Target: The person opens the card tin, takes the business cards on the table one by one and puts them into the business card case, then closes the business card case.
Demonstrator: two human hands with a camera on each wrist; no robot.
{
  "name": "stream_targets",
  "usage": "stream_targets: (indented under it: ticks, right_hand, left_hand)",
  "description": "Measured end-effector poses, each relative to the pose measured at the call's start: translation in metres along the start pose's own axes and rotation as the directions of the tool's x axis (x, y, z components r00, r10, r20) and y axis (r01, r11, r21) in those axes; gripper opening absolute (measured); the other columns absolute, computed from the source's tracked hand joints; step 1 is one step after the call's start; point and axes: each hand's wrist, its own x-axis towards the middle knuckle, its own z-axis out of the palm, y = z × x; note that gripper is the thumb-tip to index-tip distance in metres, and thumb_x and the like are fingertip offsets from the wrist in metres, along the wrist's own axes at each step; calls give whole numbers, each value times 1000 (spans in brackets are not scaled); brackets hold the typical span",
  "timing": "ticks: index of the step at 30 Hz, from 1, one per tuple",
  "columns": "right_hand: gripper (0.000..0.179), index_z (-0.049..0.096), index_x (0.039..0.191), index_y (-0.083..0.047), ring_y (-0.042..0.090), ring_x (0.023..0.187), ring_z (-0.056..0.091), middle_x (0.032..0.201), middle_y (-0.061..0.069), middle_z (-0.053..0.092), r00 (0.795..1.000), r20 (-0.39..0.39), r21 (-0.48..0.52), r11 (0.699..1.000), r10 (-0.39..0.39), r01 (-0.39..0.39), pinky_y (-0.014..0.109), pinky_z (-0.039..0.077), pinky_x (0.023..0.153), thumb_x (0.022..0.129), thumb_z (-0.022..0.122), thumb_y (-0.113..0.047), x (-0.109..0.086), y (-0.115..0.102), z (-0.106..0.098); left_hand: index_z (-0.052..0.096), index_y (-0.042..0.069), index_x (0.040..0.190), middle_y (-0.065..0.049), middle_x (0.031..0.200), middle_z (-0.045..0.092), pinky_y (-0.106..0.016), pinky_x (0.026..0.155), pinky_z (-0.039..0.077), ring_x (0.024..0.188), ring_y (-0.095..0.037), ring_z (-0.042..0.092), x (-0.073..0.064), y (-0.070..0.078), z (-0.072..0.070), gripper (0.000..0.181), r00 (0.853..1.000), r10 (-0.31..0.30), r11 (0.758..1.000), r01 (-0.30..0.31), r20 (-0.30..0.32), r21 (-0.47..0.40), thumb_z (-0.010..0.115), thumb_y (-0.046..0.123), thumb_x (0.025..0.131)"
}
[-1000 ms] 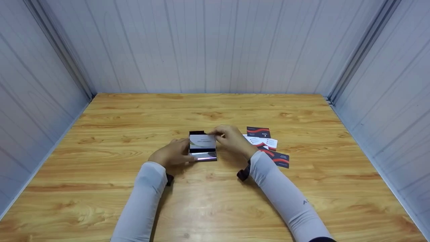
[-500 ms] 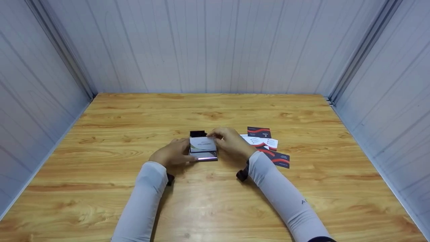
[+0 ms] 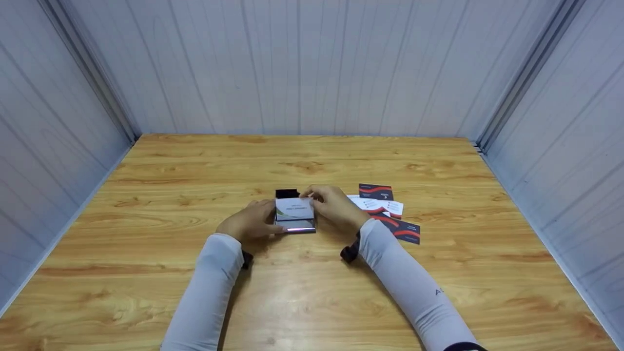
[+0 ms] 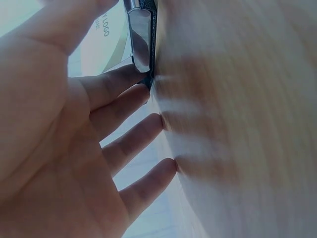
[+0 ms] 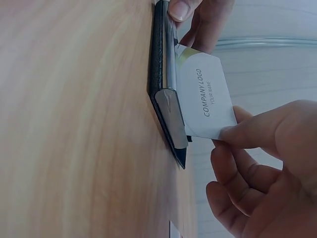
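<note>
A metal business card case (image 3: pixel 303 225) with black leather-like covering lies open on the table. My left hand (image 3: pixel 249 222) holds its left side, thumb on the near metal edge and index finger at the side; the other fingertips touch the table in the left wrist view. With thumb and index finger, my right hand (image 3: pixel 336 207) pinches the far right corner of a white business card (image 5: pixel 205 94) printed "COMPANY LOGO". The card slants up out of the case, its lower edge hidden inside. Whether it is one card or a stack, I cannot tell.
Several red, black and white business cards (image 3: pixel 408 231) lie overlapping on the wooden table (image 3: pixel 312 292), right of my right hand. Pale panel walls (image 3: pixel 292 68) close off the back and both sides.
The white card has come down towards the near part of the case, covering the dark gap, with my right hand still pinching it. My left hand has stayed in place.
</note>
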Motion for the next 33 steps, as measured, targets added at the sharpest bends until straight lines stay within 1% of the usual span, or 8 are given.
stream_targets:
  ticks: [3,5,11,15,19,25,29,33]
  right_hand:
    - [27,71,120,-17,16,100,60,113,4,67,1000,4,9,1000,12,-12,35,50,86,102,54,-6,0,0,1]
    - [27,71,120,-16,16,100,60,113,5,68,1000,15,7,1000,17,-17,35,50,85,102,54,-6,0,0,1]
    - [25,70,122,-13,16,93,60,104,5,68,995,95,-14,1000,23,-22,34,49,83,102,55,-9,-2,3,4]
    - [25,69,122,-12,16,93,60,102,5,68,993,119,-21,1000,26,-23,36,49,85,102,56,-9,-2,4,3]
    - [25,70,121,-12,17,99,61,106,5,68,989,149,-61,998,2,7,37,50,90,101,56,-8,-3,3,3]
    - [25,70,122,-7,23,108,60,116,9,64,971,230,-149,984,-63,100,40,48,96,100,57,-7,-3,0,4]
    - [25,71,123,-8,24,110,58,119,9,60,966,255,-197,975,-46,98,40,47,96,102,57,-10,-3,-2,4]
    - [26,71,124,-7,23,112,59,119,9,62,965,259,-199,975,-44,97,40,47,98,102,57,-9,-3,-3,4]
  left_hand:
    - [37,13,154,-10,155,39,-52,116,28,142,-33,32,-1,1,0,77,1000,-8,1000,8,2,-11,68,49,94]
    - [34,12,156,-11,157,37,-53,116,27,144,-34,30,-2,1,0,80,1000,-17,1000,17,5,-12,68,49,94]
    - [25,6,159,-13,161,30,-52,118,23,149,-34,22,-1,2,-1,90,999,-46,999,46,19,19,67,51,94]
    - [29,7,158,-12,161,31,-52,117,25,148,-34,24,0,2,0,87,999,-39,999,39,20,16,67,51,94]
    - [33,9,157,-14,160,32,-53,117,26,147,-35,25,-1,1,0,83,1000,-21,1000,21,17,19,67,51,94]
    - [33,9,157,-14,160,31,-53,117,24,148,-35,23,-2,0,-1,83,999,-26,1000,26,25,15,68,51,94]
    - [34,11,157,-13,161,30,-54,117,24,148,-35,23,-2,0,-2,83,999,-30,1000,29,27,9,68,50,93]
    - [33,11,157,-12,161,30,-53,117,24,148,-34,23,-2,0,-2,83,999,-33,999,33,32,6,68,51,93]
